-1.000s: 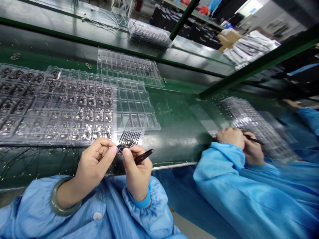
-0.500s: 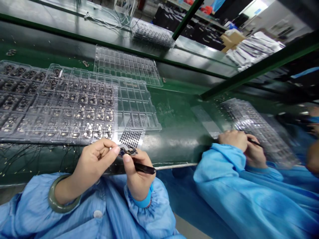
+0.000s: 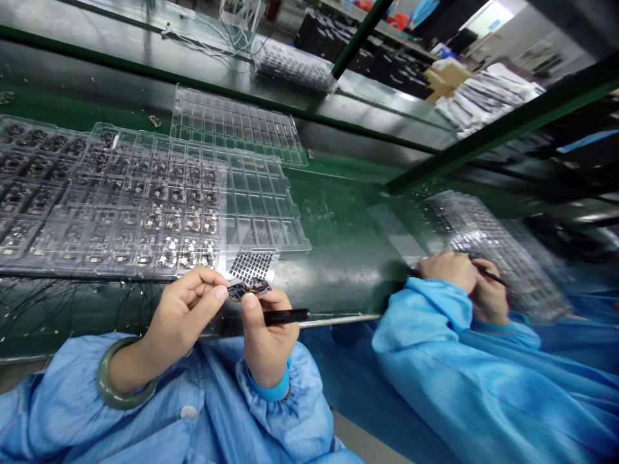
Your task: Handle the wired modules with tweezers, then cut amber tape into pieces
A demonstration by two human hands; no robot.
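Note:
My left hand (image 3: 186, 309), with a pale green bangle (image 3: 116, 380) on its wrist, pinches a small dark circuit board (image 3: 249, 290) between thumb and fingers. My right hand (image 3: 269, 338) grips black tweezers (image 3: 287, 316), whose handle sticks out to the right. Their tips are hidden behind my fingers, close to the board. Just beyond my hands lies a small dark mesh piece (image 3: 251, 266) at the front edge of a clear plastic tray (image 3: 145, 212), which holds rows of similar boards. Its right-hand cells show no boards.
An unfilled clear tray (image 3: 236, 122) lies further back on the green bench (image 3: 338, 258). Thin black wires (image 3: 72, 309) trail along the front. To the right, a co-worker's hands (image 3: 464, 283) work with tweezers over another tray (image 3: 498, 251). A green frame bar (image 3: 503, 135) crosses above.
The tweezers have swung from pointing up and right to nearly level. The board stays pinched in my left hand, and the view has drifted slightly.

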